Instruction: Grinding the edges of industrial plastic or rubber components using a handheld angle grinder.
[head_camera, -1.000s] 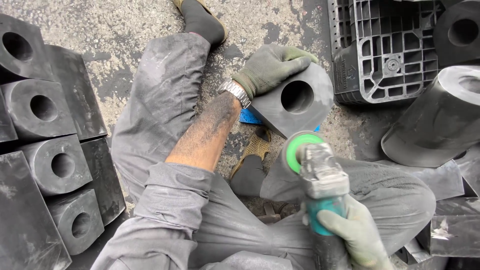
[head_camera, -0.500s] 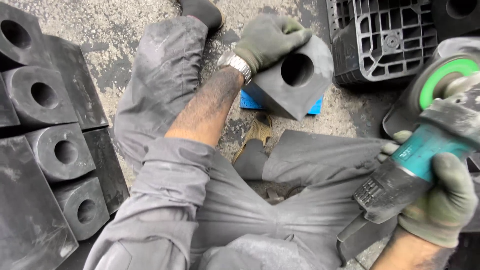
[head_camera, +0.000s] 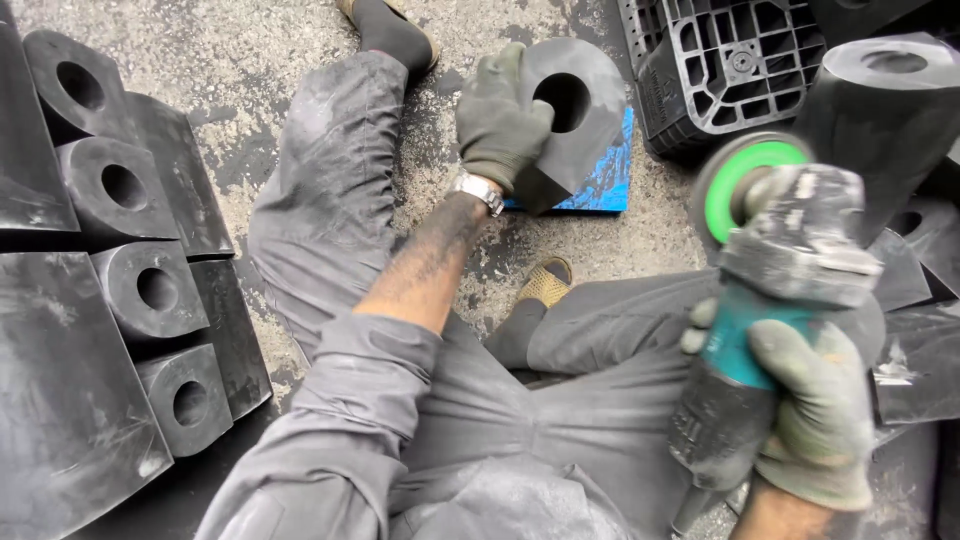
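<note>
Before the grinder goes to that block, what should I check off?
1. Left hand grips the black rubber block: ok, gloved fingers wrap its near edge.
2. Block supported: ok, it rests tilted on the blue pad.
3. Right hand holds the angle grinder: ok, glove closed round the body.
4. Grinder disc apart from the block: ok, a gap shows.
5. Disc spinning: cannot tell.
6. Legs out of the path: not ok, the left trouser leg lies close beside the block.
</note>
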